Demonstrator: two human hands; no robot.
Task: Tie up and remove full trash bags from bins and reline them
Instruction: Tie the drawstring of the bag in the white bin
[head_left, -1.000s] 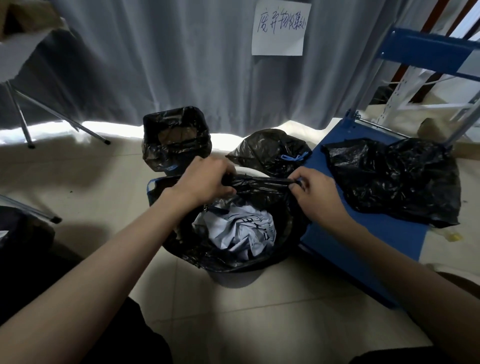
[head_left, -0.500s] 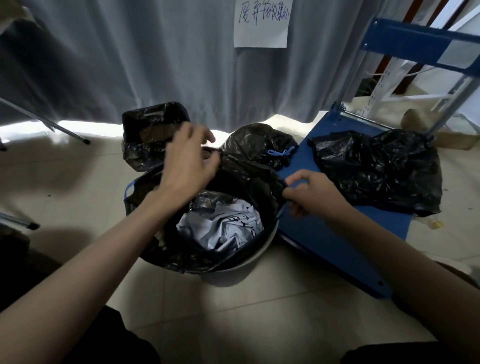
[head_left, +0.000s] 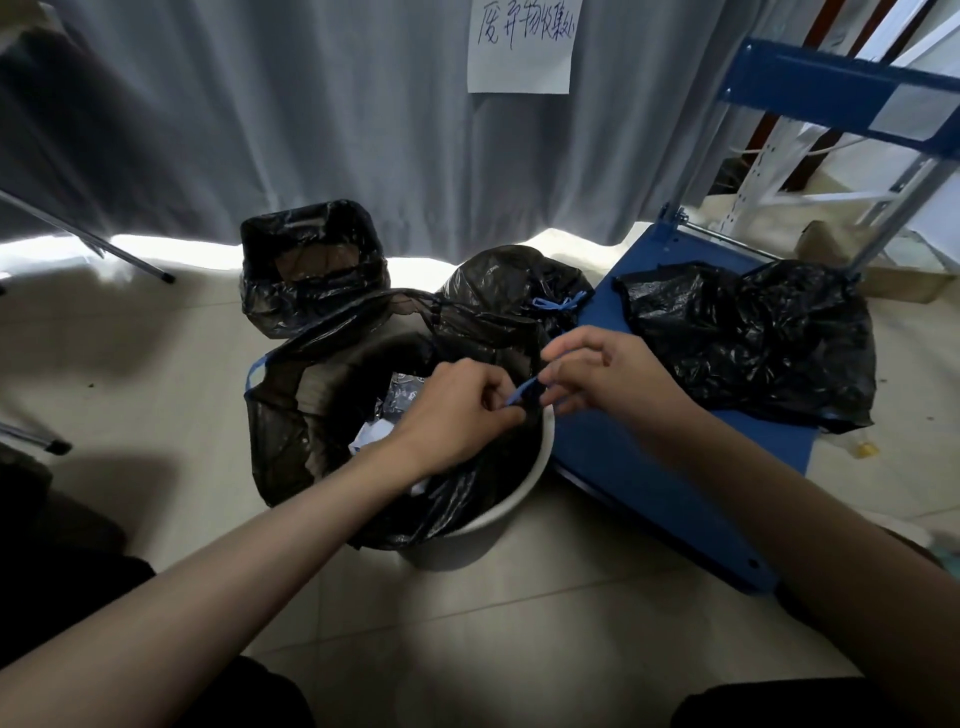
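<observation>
A white round bin (head_left: 524, 493) stands on the floor in front of me, lined with a black trash bag (head_left: 291, 415) that holds crumpled white paper (head_left: 371, 434). The bag's rim is lifted off the far side of the bin. At the bin's right rim, my left hand (head_left: 457, 415) and my right hand (head_left: 597, 379) both pinch the bag's blue drawstring (head_left: 522, 389), which runs between their fingertips.
A tied black bag (head_left: 504, 291) with a blue bow sits just behind the bin. A square bin with a black liner (head_left: 311, 270) stands at the back left. A flat blue cart (head_left: 649, 467) on the right carries loose black bags (head_left: 753, 338). A grey curtain hangs behind.
My left hand has moved from the bag's far rim across to the right rim and joined the right hand on the blue drawstring. The bag's far edge now stands up loose.
</observation>
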